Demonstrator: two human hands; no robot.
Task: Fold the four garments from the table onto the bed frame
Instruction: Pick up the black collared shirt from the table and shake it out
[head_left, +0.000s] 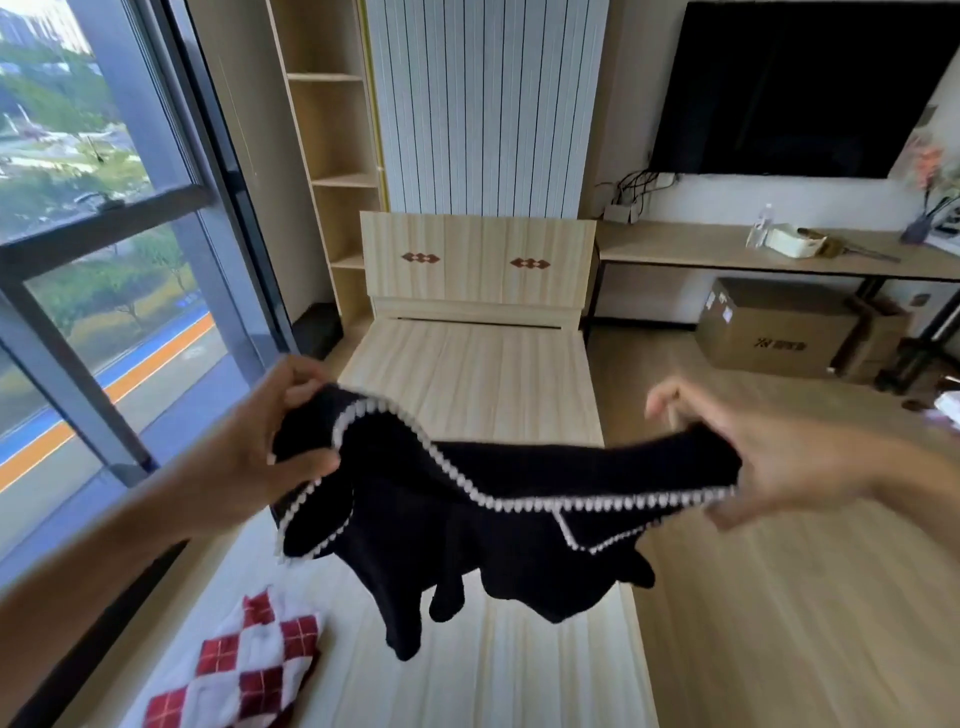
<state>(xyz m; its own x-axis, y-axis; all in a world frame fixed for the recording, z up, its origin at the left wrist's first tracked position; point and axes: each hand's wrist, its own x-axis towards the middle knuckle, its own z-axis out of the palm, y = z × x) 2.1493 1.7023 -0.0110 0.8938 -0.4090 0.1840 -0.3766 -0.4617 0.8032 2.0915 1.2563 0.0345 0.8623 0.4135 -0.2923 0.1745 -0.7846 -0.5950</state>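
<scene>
Cloth is what we are gripping at both ends. Our left hand (260, 447) is pinching one trimmed corner of the black garment (467, 519) between thumb and curled fingers. Our right hand (779, 467) is clamping the other end, though blur is hiding exactly how its fingers are lying. We are holding the garment with its long axis running straight across from one grip to the other, roughly level, the white-edged border stretching between them and the rest drooping below both grips. The bed frame (467, 374) is lying under and beyond the grips. Below and outside the left grip, the red and white checked garment (244, 670) is resting on the slats. We are judging that the lowering should go straight down, with neither hand nearer than the other.
</scene>
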